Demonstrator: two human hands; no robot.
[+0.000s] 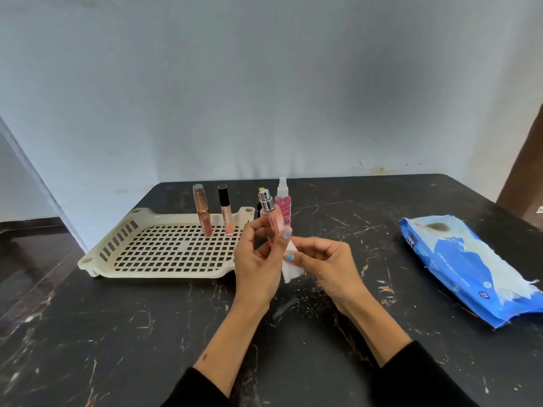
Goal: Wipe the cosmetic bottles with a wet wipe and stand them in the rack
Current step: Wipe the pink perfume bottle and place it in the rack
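At frame centre the left hand (pixel 255 259) grips a peach spray bottle (pixel 271 223) upright by its lower body, while the right hand (pixel 320 259) pinches a white wipe (pixel 289 273) against it. A wet bottle could slip and fall onto the counter (pixel 352 333). Reaching left to the rack (pixel 164 251) could tip the two tubes (pixel 202 212) standing there, or the pink bottle (pixel 284 207) just behind.
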